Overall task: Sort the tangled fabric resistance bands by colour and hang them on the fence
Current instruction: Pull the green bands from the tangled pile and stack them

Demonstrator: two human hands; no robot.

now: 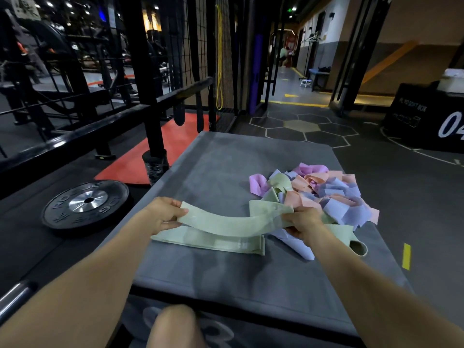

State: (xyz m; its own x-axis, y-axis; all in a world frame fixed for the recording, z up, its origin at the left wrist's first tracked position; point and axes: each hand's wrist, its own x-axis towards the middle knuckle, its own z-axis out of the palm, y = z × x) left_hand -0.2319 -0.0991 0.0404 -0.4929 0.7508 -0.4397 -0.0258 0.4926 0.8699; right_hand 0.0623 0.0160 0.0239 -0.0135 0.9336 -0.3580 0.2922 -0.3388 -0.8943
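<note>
Filling the middle of the view is a grey padded box (213,172), its flat top carrying all the bands. Left of it runs the black metal fence (140,71), rails and mesh rising toward the far side, with a red floor mat (175,146) at its foot. A black weight plate (85,204) lies flat on the floor at the near left. Far right stands a black plyo box (424,119).

On the right half of the grey top sits the tangled pile (326,192) of pink, lilac, peach and green bands. One green band (233,222) is stretched between the hands above the surface: the left hand (165,217) pinches its left end, and the right hand (303,219) grips its right end beside the pile. Beneath it a second green band (213,241) lies flat on the top.
</note>
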